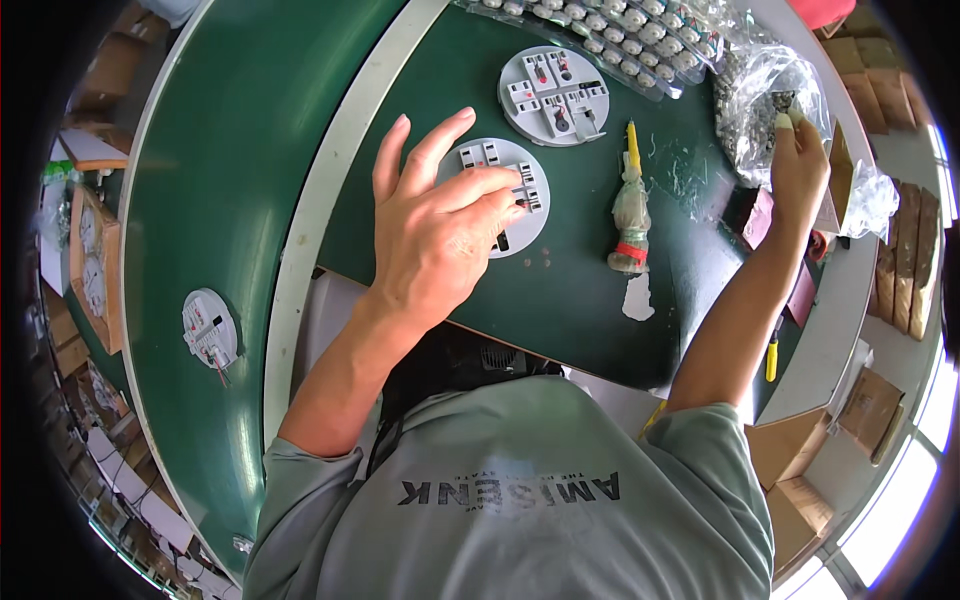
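My left hand (pixel 435 235) is over a round white plastic disc (pixel 525 225) with raised slots, on the green bench. Its thumb and index finger come together at a slot near the disc's right side, while the other fingers stretch out. Whatever sits between those fingertips is too small to make out. At the far right, my right hand (pixel 800 165) has its fingertips pinched at the mouth of a clear plastic bag (pixel 765 90) full of small metallic parts. Pale covers show on those fingertips. Anything they hold cannot be made out.
A second disc (pixel 553 97) with small parts in its slots lies farther back. Beside it are clear trays (pixel 640 45) of round pieces. A tape-wrapped tool with a yellow tip (pixel 631 220) is between my hands. Another disc (pixel 209 328) rests on the green belt at left.
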`<action>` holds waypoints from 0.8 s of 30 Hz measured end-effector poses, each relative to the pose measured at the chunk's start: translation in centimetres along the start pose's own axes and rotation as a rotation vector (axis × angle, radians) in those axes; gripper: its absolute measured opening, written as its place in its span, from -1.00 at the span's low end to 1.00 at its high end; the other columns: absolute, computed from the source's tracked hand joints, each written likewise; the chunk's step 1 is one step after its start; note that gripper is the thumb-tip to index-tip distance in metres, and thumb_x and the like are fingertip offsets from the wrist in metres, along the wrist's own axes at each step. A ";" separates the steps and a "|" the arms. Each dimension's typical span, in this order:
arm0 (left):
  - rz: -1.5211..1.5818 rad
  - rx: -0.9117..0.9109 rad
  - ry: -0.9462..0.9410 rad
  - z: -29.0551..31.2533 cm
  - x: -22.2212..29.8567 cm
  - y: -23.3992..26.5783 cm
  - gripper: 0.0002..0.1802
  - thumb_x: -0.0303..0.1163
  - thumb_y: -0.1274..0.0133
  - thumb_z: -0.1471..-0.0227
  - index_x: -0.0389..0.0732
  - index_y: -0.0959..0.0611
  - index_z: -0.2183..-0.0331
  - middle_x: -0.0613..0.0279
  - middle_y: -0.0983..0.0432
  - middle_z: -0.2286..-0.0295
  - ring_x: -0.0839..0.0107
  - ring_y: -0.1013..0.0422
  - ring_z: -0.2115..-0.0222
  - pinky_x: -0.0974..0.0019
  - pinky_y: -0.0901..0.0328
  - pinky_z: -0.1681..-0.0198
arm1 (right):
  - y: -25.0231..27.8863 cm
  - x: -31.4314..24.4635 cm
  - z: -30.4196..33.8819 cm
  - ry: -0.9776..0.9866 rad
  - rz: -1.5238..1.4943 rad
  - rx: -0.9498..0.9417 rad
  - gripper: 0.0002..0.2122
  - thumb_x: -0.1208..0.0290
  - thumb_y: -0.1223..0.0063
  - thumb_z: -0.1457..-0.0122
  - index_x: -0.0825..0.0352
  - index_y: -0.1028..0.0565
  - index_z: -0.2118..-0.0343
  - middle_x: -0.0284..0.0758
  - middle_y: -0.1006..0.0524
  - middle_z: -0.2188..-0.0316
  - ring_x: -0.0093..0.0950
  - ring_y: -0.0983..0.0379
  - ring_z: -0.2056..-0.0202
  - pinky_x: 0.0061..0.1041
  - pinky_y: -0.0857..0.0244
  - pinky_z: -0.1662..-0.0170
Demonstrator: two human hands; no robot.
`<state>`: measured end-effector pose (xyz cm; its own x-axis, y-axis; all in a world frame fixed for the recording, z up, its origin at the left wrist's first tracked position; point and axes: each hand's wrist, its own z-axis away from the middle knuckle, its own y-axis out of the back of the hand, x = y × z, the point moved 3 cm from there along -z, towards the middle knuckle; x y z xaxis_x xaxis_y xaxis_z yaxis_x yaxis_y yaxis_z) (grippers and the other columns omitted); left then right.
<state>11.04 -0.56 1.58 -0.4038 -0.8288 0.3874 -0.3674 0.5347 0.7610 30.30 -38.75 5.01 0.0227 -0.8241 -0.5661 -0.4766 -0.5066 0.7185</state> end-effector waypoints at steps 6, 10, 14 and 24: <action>0.048 -0.024 0.108 0.8 -0.7 1.1 -0.53 -0.19 -0.49 0.13 -0.14 -0.77 0.16 0.24 -0.57 -0.06 0.09 -0.39 -0.21 -0.25 -0.09 -0.35 | -5.3 5.0 -2.8 0.123 0.322 -0.183 -0.56 0.18 -0.18 -0.27 0.38 -0.63 -0.09 -0.09 -0.72 0.12 -0.25 -0.67 0.06 -0.35 -0.45 -0.08; 0.146 -0.086 0.283 1.1 -1.1 2.3 -0.18 -0.12 -0.55 0.24 -0.16 -0.67 -0.09 0.06 -0.45 -0.19 0.04 -0.39 -0.20 -0.20 -0.13 -0.35 | -5.7 3.9 -1.8 0.048 0.351 -0.147 -0.60 0.20 -0.18 -0.25 0.32 -0.66 -0.06 -0.10 -0.72 0.14 -0.22 -0.68 0.08 -0.33 -0.46 -0.07; 0.130 -0.289 0.288 0.9 -1.7 1.8 -0.02 -0.10 -0.59 0.30 -0.18 -0.59 -0.18 -0.04 -0.37 -0.24 0.00 -0.41 -0.18 -0.09 -0.24 -0.30 | -5.8 4.0 -1.2 -0.041 0.300 -0.081 -0.63 0.21 -0.22 -0.24 0.28 -0.69 -0.03 -0.13 -0.74 0.17 -0.27 -0.69 0.10 -0.36 -0.47 -0.06; 0.668 -0.128 0.728 0.9 -5.0 2.5 -0.70 -0.26 -0.23 -0.29 -0.35 -0.72 0.17 0.14 -0.59 0.49 0.34 -0.48 0.52 0.29 -0.38 0.41 | -5.7 4.8 -1.9 -0.044 0.019 0.081 -0.58 0.19 -0.32 -0.23 0.33 -0.68 -0.07 -0.27 -0.76 0.15 -0.48 -0.67 0.13 -0.48 -0.46 -0.01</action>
<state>11.39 5.01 1.09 0.1334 -0.2868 0.9487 -0.1414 0.9419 0.3046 34.81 -40.34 -0.99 -0.0247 -0.8206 -0.5710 -0.5460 -0.4674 0.6953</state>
